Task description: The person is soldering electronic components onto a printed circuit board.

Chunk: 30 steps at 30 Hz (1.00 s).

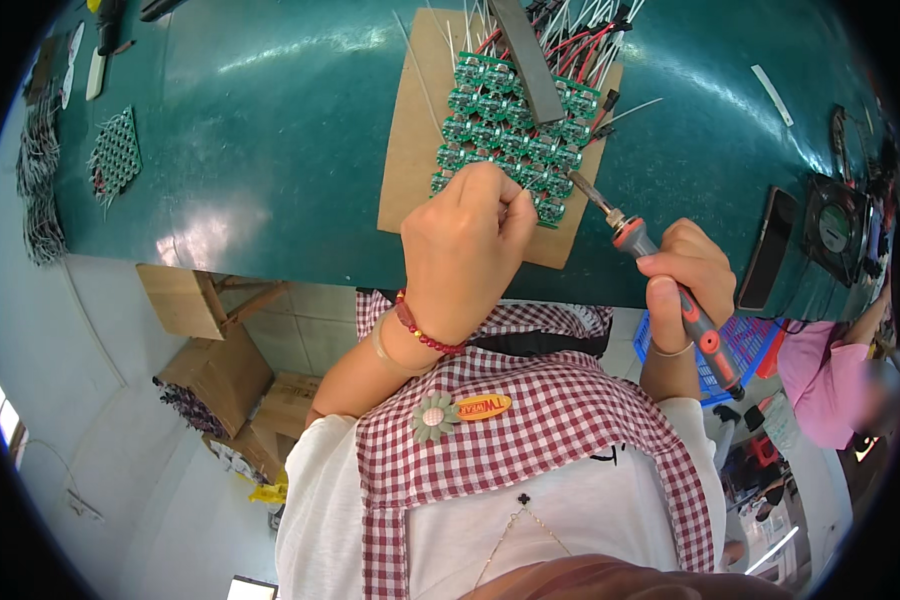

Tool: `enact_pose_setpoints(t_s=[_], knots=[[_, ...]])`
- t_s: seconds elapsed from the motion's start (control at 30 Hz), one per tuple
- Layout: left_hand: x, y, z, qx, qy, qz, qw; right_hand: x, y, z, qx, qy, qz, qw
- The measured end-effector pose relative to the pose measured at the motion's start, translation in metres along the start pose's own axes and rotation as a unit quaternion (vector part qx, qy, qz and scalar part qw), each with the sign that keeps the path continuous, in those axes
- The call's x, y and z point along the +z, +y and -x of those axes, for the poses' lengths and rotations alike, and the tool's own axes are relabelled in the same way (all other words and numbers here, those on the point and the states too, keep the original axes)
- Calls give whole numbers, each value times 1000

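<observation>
My right hand (692, 280) grips a soldering iron (638, 240) with a grey and red handle, its tip close to the right edge of a panel of green circuit boards (510, 130). Over the panel's lower left, my left hand (470, 235) is closed with fingertips pinched together; what they hold, if anything, is hidden behind the hand. The panel lies on a brown board (410, 150). Across its top rests a flat grey bar (526, 60). White, red and black wires (590, 45) fan out from the panel's far side.
At the right stand a black fan (836, 228) and a dark phone (768, 248) on the green table (290, 150). Another circuit panel (116, 157) lies at the left, near bundled grey wires (40, 180). A blue basket (730, 350) sits below the table; a person in pink (820, 385) is at the right.
</observation>
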<state>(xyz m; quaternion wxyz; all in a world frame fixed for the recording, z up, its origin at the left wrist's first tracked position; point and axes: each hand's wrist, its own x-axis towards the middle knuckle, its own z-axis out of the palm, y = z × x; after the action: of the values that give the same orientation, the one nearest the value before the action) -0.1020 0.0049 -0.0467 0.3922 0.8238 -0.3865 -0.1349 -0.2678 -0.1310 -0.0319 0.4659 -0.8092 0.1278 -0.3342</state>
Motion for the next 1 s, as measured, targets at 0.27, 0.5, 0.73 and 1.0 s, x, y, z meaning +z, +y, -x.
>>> enact_pose_setpoints(t_s=[0.27, 0.5, 0.73, 1.0], knots=[[3, -2, -2, 7, 4, -4, 1000, 6, 0, 1, 18, 15, 1, 1000], [-6, 6, -5, -9, 14, 11, 1000, -32, -1, -11, 157, 132, -62, 977], [11, 8, -14, 45, 1, -11, 999, -58, 25, -42, 269, -14, -178, 946], [17, 10, -21, 43, 6, -36, 998, -59, 37, -50, 298, -53, -178, 936]])
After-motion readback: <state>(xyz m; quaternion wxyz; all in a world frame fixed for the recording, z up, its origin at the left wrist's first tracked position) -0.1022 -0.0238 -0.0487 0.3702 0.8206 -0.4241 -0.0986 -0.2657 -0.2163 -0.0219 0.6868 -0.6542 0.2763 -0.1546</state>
